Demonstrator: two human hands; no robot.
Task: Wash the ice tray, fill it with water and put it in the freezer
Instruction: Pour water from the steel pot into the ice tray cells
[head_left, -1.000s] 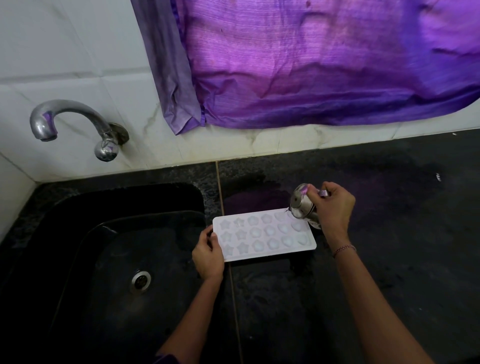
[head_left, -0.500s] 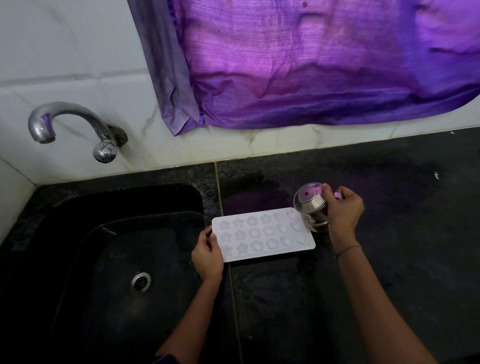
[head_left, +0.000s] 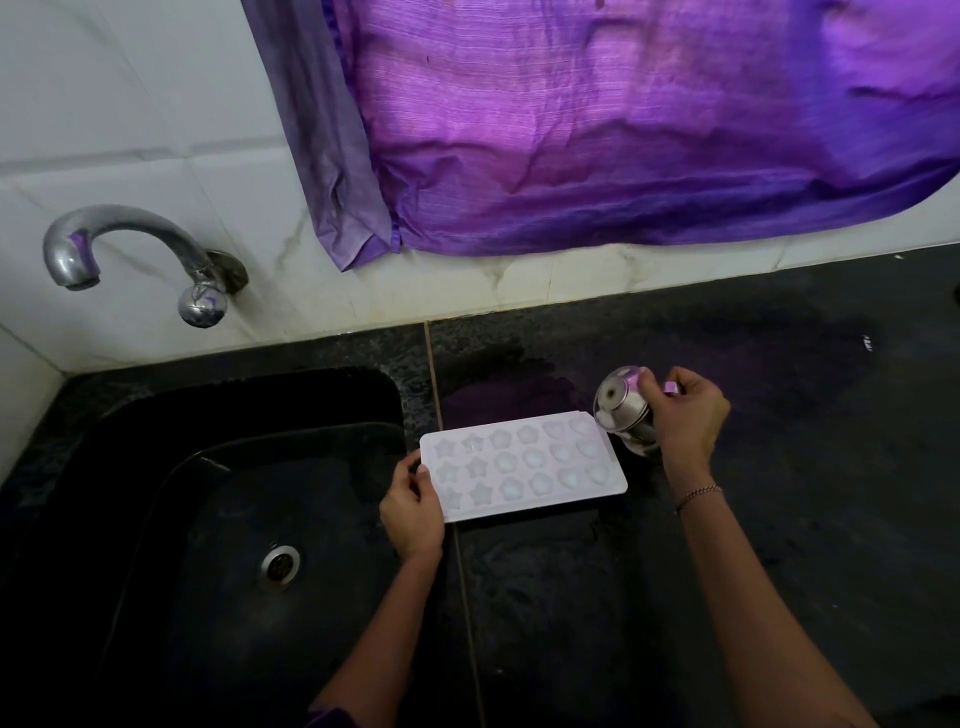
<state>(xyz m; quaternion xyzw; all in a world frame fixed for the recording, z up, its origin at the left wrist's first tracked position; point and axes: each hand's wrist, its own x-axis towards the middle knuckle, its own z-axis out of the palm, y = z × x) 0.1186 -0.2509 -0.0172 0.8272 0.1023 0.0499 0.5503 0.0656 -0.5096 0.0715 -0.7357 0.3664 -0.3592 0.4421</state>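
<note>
The left hand (head_left: 413, 506) pinches the left end of the tray (head_left: 519, 470), thumb on top and fingers curled under its edge. The tray lies flat on the counter (head_left: 779, 441), just right of the sink (head_left: 260, 387), long side running left to right, its left end reaching the strip beside the sink's rim. The right hand (head_left: 688, 421) grips a steel cup (head_left: 621, 410), fingers wrapped round its body, at the tray's far right corner; the cup is tipped on its side with its mouth facing the tray and overlapping that corner. A bracelet (head_left: 698, 493) circles the right wrist. Dark counter runs free to the right of the tray and toward the person; a wet patch spreads behind the tray, toward the wall (head_left: 130, 104). Left, the basin drops away to its drain (head_left: 280, 564). The tap (head_left: 104, 234) juts from the wall over the sink's far left, well apart from both hands. A purple cloth (head_left: 623, 130) hangs above the counter's back edge.
</note>
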